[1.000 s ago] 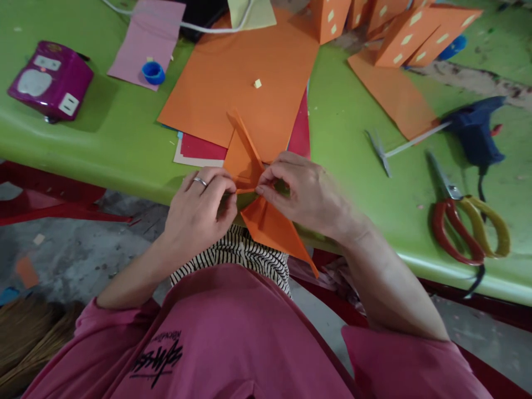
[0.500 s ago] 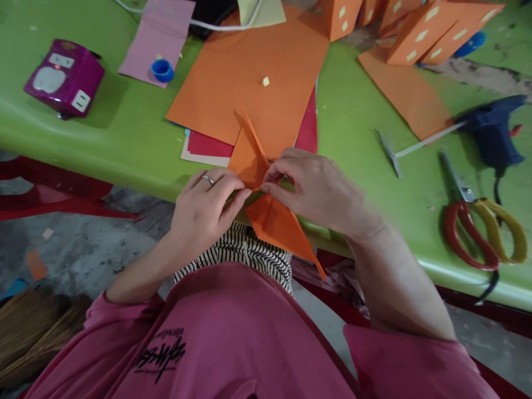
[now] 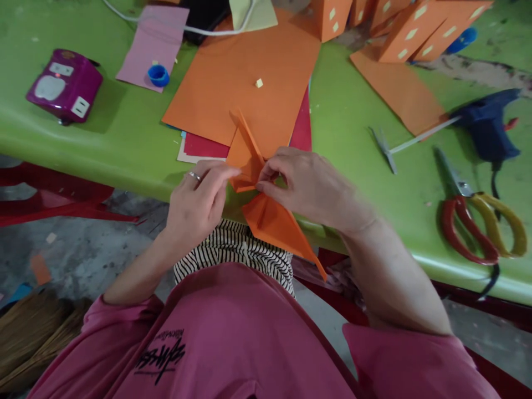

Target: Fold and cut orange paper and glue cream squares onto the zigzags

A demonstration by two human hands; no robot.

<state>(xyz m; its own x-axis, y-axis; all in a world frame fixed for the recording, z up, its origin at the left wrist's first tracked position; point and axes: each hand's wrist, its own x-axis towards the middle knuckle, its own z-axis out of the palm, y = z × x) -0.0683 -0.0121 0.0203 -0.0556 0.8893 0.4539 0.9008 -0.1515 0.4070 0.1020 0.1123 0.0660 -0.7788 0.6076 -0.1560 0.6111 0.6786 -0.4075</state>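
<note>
A folded orange paper piece (image 3: 276,221) reaches over the table's front edge, its lower part hanging above the striped cloth on my lap. With thumb and index finger pressed together, my right hand (image 3: 305,185) pinches it near its middle fold. My left hand (image 3: 197,202), with a ring on one finger, is at the paper's left side. Its index fingertip lies at the paper's edge, while the thumb is apart from it. Beneath the upper part of the folded piece lies a large orange sheet (image 3: 245,72), with a small pale square on it. My right fingers hide part of the fold.
Scissors (image 3: 465,188) and a dark blue glue gun (image 3: 484,122) with a white stick lie at the right. Standing orange paper shapes (image 3: 409,33) with pale squares are at the back. A purple power socket box (image 3: 64,86) and blue ring (image 3: 158,75) are at the left.
My left thumb and index finger have come apart, and that hand has drawn slightly left from the fold. My right hand keeps its pinch. The view has shifted slightly.
</note>
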